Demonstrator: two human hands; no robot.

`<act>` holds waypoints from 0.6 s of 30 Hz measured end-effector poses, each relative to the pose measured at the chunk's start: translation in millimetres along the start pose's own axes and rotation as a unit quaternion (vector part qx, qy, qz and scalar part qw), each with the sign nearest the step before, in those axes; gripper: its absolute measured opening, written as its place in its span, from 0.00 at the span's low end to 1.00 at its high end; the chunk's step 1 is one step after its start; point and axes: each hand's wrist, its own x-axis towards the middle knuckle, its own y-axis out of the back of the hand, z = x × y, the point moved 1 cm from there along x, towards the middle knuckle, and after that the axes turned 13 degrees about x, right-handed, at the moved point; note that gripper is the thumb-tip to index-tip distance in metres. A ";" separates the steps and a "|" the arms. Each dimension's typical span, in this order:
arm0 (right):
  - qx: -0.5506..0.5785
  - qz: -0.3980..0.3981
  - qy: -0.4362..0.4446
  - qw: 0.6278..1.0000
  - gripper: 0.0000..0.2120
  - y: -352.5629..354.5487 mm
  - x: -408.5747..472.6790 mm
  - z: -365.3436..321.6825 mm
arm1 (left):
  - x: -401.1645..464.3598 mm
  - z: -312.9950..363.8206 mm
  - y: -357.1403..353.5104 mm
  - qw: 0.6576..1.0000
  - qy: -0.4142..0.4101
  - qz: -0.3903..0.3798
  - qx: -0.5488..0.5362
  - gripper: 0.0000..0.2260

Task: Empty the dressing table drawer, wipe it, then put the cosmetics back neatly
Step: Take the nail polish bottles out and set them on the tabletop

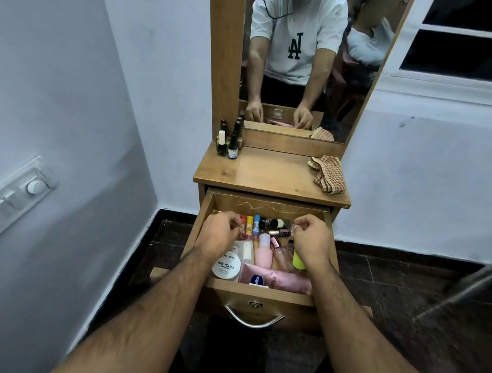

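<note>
While the wooden drawer (pixel 260 292) stands pulled out below the bench (pixel 269 173), both of the person's hands reach into its far half. The left hand (pixel 219 235) has its fingers (pixel 236 225) curled in at the far left, beside a row of slim upright tubes (pixel 249 227) in red, yellow and blue; whether they pinch anything I cannot tell. The right hand (pixel 311 241) is curled at the far right, its fingers (pixel 300 224) close to small dark nail polish bottles (pixel 278 226), and again it is unclear whether anything is gripped.

Cosmetics crowd the drawer. At the near left lies a round white tub (pixel 226 266) with a flat lid printed "NAIL POLISH". Just right of it a soft pink pouch (pixel 278 280) lies along the near wall. Beyond these stand a matte pink bottle with a white cap (pixel 264 251) and a clear, glassy pink bottle (pixel 281 255), tilted. A bright yellow-green rounded piece (pixel 298 261) peeks out under the right wrist. A curved metal handle (pixel 253 318) shines on the drawer front.

On the bench, dark little glass bottles (pixel 230 144) cluster at the far left, and a crumpled checked cloth (pixel 327 173) sits at the right edge. A wood-framed mirror (pixel 302 58) rises behind.
</note>
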 end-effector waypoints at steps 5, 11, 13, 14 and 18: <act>-0.043 -0.018 -0.015 0.999 0.07 3.6 17.7 -2.8 | 16.2 11.5 -5.6 1.000 0.003 -0.015 -0.028 0.06; -0.147 -0.112 0.006 0.983 0.03 -6.3 7.8 6.6 | 15.0 12.1 -25.8 0.999 -0.019 -0.032 0.002 0.05; -0.163 -0.125 0.030 0.978 0.05 -8.6 5.8 7.7 | 13.3 11.8 -28.2 0.999 -0.020 -0.036 0.017 0.05; -0.185 -0.138 0.043 0.972 0.04 -9.4 4.7 6.8 | 13.0 12.0 -28.7 0.999 -0.021 -0.036 0.023 0.05; -0.279 -0.150 0.098 0.943 0.04 -14.5 -3.6 -1.6 | 14.2 12.6 -30.0 0.998 -0.025 -0.041 0.042 0.06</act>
